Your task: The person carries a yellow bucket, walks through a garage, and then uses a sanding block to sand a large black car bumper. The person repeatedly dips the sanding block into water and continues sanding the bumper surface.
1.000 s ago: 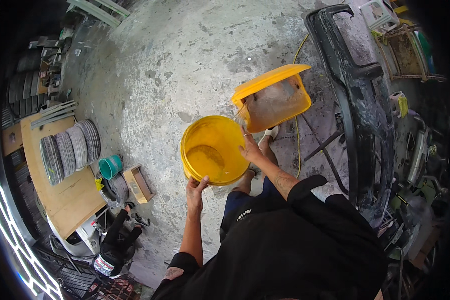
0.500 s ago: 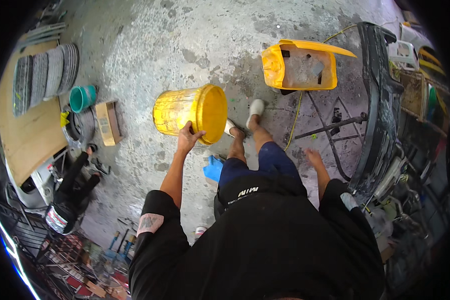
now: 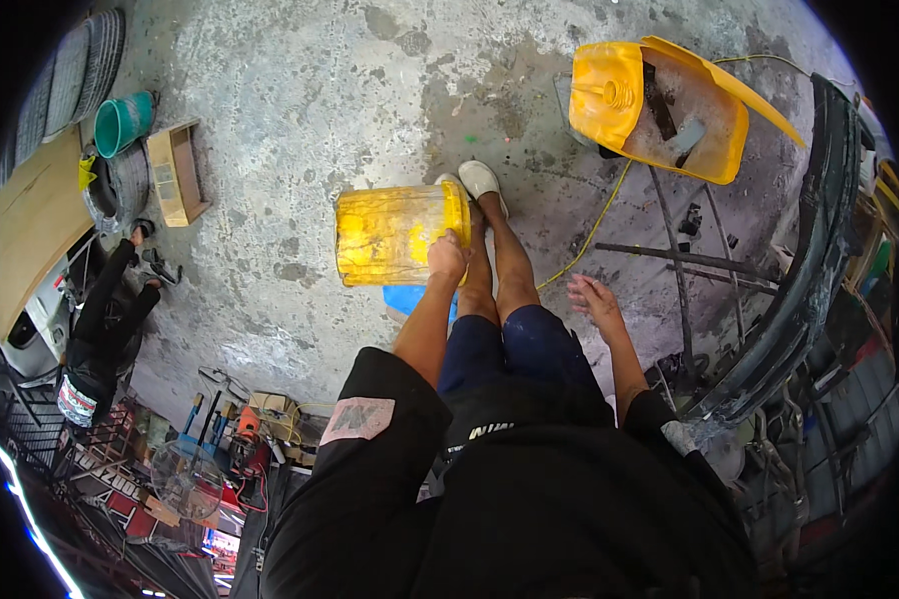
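Holds bucket (image 3: pixel 384 237) on its side over floor (image 3: pixel 299 110), just beside legs (image 3: pixel 514 265), with left hand (image 3: pixel 448 258) clamped on rim; bucket body to left of fingers; holds right hand (image 3: pixel 596 299) well apart, fingers loosely curled

Stretches out as a grey concrete floor (image 3: pixel 299 120), blotched with dark stains and worn pale in patches. Carries a light wooden box (image 3: pixel 173 178) on the left, just beside a tyre (image 3: pixel 131 182), plus pale shoes (image 3: pixel 479 178) near the middle and a thin yellow cord (image 3: pixel 610 209) curving to their right.
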The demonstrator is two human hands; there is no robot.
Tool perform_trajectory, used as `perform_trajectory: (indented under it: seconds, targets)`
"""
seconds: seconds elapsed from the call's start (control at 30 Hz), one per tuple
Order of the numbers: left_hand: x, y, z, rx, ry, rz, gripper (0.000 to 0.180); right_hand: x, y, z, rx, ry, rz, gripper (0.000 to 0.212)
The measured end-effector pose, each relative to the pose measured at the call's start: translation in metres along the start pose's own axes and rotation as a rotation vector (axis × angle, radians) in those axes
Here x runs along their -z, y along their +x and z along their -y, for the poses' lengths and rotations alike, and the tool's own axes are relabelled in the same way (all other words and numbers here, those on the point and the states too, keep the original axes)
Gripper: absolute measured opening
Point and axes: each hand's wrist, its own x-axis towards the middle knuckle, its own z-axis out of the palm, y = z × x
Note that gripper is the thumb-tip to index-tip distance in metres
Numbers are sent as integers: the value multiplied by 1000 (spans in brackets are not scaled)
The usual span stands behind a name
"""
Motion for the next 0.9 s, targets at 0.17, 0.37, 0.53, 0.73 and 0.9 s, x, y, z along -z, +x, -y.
perform_trajectory:
  seconds: [0.17, 0.37, 0.53, 0.73, 0.9]
  targets:
    - [-9, 31, 1, 99, -21, 36, 55, 14, -3, -26, -59, -4, 2, 53]
    - [27, 34, 20, 145, -45, -51, 48, 33, -9, -55, -164, -128, -46, 51]
    - [131, -7, 39, 172, -210, -221, 55, 25, -25, -9, -91, -196, 2, 49]
    - [268, -61, 88, 313, -904, -333, 58, -1, -17, 115, 29, -262, 48, 45]
    - [347, -102, 139, 377, -1245, -412, 48, -25, 4, 234, 170, -263, 44, 43]
